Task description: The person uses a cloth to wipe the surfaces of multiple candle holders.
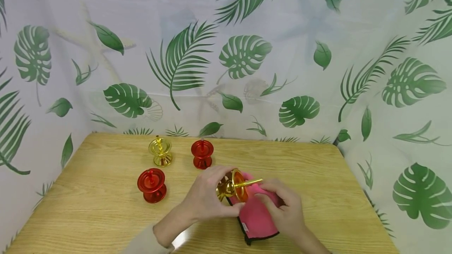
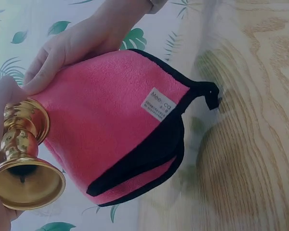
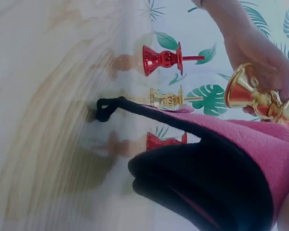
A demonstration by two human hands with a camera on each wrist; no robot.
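Observation:
My left hand (image 1: 208,197) grips a shiny gold candle holder (image 1: 226,188), tilted so its dish and thin spike point right. In the left wrist view the hollow base of the gold candle holder (image 2: 29,185) faces the camera. My right hand (image 1: 284,207) holds a pink cloth (image 1: 259,216) with black edging, pinched between thumb and fingers close by the spike. The folded cloth hangs below that hand, its white label (image 2: 158,103) and black loop (image 2: 212,94) showing in the left wrist view.
Two red candle holders (image 1: 152,185) and a second gold candle holder (image 1: 160,151) stand upright on the wooden table (image 1: 88,207), left of and behind my hands. The other red holder (image 1: 202,154) is at the back. A leaf-printed curtain (image 1: 197,69) encloses the table's back and sides.

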